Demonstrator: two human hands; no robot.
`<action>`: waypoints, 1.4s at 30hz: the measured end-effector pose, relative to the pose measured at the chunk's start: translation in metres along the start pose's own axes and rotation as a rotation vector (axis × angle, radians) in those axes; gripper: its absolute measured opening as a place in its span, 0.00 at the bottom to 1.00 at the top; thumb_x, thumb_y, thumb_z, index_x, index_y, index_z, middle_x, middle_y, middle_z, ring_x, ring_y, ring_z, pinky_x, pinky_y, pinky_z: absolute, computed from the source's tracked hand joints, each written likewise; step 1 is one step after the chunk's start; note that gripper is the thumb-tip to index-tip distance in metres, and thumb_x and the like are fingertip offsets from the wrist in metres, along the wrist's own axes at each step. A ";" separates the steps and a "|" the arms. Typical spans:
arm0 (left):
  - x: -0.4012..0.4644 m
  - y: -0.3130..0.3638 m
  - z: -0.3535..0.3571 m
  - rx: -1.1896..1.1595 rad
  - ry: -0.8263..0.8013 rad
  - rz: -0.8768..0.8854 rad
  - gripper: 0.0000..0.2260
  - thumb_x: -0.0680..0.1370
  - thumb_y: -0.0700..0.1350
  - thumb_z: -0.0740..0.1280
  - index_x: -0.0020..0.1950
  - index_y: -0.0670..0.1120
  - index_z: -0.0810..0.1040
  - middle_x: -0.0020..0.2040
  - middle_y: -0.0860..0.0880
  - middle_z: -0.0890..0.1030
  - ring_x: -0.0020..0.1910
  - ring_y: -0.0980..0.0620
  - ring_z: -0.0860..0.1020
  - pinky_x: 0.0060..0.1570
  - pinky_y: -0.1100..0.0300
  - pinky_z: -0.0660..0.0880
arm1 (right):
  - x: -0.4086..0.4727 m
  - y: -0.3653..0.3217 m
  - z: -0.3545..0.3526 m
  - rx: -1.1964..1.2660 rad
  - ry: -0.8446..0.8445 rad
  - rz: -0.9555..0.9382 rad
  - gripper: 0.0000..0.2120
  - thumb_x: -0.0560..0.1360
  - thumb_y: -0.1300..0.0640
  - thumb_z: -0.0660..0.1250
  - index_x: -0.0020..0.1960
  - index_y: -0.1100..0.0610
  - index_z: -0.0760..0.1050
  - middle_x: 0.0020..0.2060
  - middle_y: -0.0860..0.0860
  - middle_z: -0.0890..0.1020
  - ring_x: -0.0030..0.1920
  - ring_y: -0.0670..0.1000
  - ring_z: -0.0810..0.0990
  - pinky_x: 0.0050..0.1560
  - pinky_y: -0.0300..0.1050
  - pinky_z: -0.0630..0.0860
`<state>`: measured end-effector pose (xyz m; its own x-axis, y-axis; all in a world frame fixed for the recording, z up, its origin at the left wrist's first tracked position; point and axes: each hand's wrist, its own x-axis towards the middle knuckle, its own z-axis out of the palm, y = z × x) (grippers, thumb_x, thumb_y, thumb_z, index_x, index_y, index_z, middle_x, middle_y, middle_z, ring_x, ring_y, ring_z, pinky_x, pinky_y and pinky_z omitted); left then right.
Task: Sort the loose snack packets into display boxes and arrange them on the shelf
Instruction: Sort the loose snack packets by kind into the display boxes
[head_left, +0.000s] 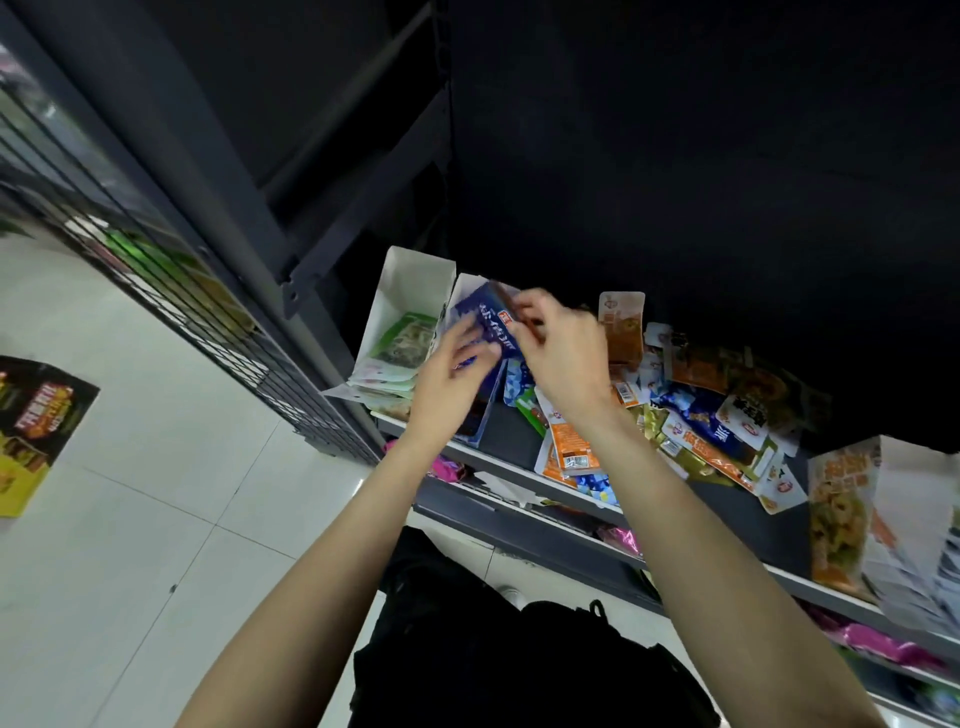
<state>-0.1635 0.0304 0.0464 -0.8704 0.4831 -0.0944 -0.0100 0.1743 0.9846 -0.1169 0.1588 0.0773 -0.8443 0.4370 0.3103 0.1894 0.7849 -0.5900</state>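
Hands (563, 358) grip blue packets (493, 325) over box (480, 415).

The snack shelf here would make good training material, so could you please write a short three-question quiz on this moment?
1. True or false: the white box at the left end of the shelf holds green packets.
2. What colour is the packet that both hands are handling?
   A. Blue
   B. Orange
   C. Pink
3. Where does the pile of loose packets lie, relative to the right hand?

Key
1. True.
2. A. The left hand and the right hand meet on the blue packet, over the second box.
3. To its right, on the shelf.
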 end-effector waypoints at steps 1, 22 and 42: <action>0.004 0.001 0.000 -0.074 0.028 -0.068 0.21 0.78 0.44 0.66 0.71 0.47 0.68 0.61 0.54 0.76 0.60 0.60 0.74 0.65 0.57 0.70 | 0.001 -0.001 0.008 -0.094 -0.012 -0.052 0.10 0.76 0.57 0.66 0.57 0.53 0.76 0.45 0.52 0.85 0.45 0.55 0.84 0.44 0.53 0.80; 0.000 -0.003 -0.006 1.089 0.011 0.332 0.12 0.78 0.46 0.61 0.57 0.44 0.77 0.48 0.45 0.80 0.46 0.45 0.79 0.38 0.55 0.75 | -0.098 0.083 0.022 -0.169 0.001 0.130 0.10 0.76 0.57 0.65 0.53 0.59 0.80 0.47 0.54 0.83 0.53 0.56 0.79 0.53 0.52 0.77; -0.004 -0.089 0.099 1.266 -0.585 0.303 0.20 0.78 0.49 0.62 0.70 0.53 0.67 0.73 0.53 0.63 0.73 0.51 0.59 0.70 0.50 0.57 | -0.118 0.149 -0.015 -0.005 -0.321 0.808 0.24 0.74 0.57 0.70 0.67 0.58 0.67 0.55 0.58 0.81 0.55 0.57 0.79 0.52 0.45 0.74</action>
<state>-0.1107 0.0980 -0.0553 -0.4315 0.8639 -0.2598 0.8466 0.4873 0.2141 0.0182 0.2310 -0.0365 -0.5508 0.7169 -0.4274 0.7932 0.2903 -0.5353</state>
